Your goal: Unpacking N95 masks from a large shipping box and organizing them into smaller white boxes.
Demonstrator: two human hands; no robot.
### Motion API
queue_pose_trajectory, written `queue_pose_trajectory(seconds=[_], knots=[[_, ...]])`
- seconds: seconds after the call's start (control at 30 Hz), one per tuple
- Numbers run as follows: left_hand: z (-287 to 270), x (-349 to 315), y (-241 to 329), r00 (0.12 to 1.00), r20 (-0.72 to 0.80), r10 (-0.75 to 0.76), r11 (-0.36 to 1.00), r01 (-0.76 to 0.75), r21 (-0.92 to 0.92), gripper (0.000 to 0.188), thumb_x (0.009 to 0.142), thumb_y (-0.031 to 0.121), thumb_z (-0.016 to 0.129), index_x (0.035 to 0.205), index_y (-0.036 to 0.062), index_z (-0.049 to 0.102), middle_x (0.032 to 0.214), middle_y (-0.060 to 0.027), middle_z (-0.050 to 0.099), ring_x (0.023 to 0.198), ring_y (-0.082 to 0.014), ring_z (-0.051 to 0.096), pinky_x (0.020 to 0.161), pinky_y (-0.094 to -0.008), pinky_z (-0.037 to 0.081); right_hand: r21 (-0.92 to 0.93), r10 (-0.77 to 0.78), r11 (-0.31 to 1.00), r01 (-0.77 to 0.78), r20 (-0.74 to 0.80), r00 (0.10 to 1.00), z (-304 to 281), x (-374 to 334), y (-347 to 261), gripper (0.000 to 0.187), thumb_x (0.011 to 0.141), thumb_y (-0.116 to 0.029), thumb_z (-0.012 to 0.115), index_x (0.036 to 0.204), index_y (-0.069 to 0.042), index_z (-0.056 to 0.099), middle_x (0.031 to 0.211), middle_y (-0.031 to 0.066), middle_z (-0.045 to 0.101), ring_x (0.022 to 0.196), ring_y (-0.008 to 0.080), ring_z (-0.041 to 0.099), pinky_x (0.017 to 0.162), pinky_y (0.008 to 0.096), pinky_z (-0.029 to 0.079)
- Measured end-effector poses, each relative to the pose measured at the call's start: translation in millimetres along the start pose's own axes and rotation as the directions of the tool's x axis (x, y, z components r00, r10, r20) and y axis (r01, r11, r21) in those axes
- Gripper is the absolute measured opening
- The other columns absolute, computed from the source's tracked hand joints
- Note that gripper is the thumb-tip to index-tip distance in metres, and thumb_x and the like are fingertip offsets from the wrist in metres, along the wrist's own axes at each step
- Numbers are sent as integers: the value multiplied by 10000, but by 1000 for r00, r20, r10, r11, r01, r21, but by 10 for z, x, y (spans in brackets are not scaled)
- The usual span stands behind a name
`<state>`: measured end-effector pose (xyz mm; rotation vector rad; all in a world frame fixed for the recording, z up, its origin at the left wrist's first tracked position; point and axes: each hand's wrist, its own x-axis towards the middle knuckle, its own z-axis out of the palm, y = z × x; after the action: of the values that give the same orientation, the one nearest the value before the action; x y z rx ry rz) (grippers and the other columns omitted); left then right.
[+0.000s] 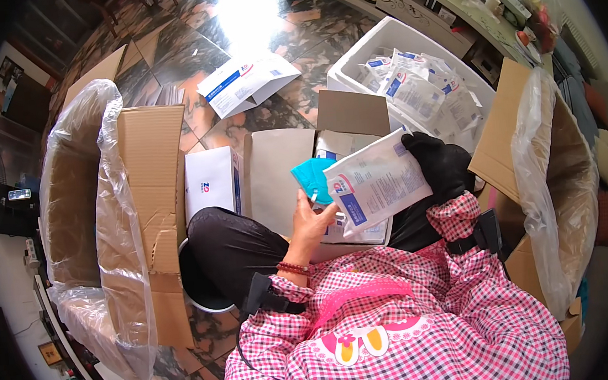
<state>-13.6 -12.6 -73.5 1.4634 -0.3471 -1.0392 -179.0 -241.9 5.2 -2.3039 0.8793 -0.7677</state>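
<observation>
- Teal mask [310,177]: held in bare left hand [308,220], at left edge of white packet [381,177].
- White packet: gripped by gloved right hand [441,165]; partly obstructs open carton [277,167].
- Foam box [343,80]: contains packets [410,89].
- Plastic-lined cartons [153,155]: flank both sides.

Left hand [308,225], bare, holds a folded teal mask [309,178] by its lower edge. Right hand [441,166], black-gloved, grips a printed white packet [376,178] by its right end; packet tilted, its left edge at the mask. Whether the two touch cannot be determined. Both are above an open carton [278,174]. A white box [210,183] stands left of the carton. Beyond, right: a foam box [376,39] containing many packets [417,88].
</observation>
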Motion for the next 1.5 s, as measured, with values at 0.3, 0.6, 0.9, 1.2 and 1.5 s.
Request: queue_pose_trajectory(seconds=[0.3,0.6,0.9,1.2,1.5], knots=[[62,-163,278,937,346,56,913,92,-398,628,939,174,614,1485,25,344,1339,-114,560,1198,-192,587,948,-335,537,47,3,999,-5,44,999,101,-70,-132,201,946,-370,636,1012,-268,796,980,9,762,735,216,721,664,317,563],[86,-208,326,948,294,119,933,-5,-361,622,931,178,596,1483,24,355,1348,-130,561,1173,-194,605,947,-362,533,161,289,929,-335,251,924,-58,23,-434,363,967,-343,666,1143,-30,719,956,84,731,838,153,624,810,314,487],[45,-10,-195,922,387,19,411,346,-843,577,1042,474,392,1416,38,450,1339,-150,587,1172,-299,626,986,-432,528,268,95,944,-195,345,934,306,-184,-381,254,960,-236,651,1120,-54,728,958,167,738,838,254,705,755,351,522],[-64,116,-349,960,-230,159,982,-177,-59,218,960,27,494,1139,8,616,877,-47,654,716,-115,650,644,-259,561,-181,-144,971,155,71,987,-176,-21,-250,235,935,-204,655,1147,-174,752,1062,111,742,906,232,722,807,323,557],[156,16,-135,944,143,298,925,-248,-287,467,903,-27,647,1339,33,491,1246,-91,610,1090,-153,631,901,-317,563,-155,-47,986,53,40,998,-237,-24,-508,272,943,-343,642,1139,-192,757,1074,116,739,903,267,729,806,339,560]])
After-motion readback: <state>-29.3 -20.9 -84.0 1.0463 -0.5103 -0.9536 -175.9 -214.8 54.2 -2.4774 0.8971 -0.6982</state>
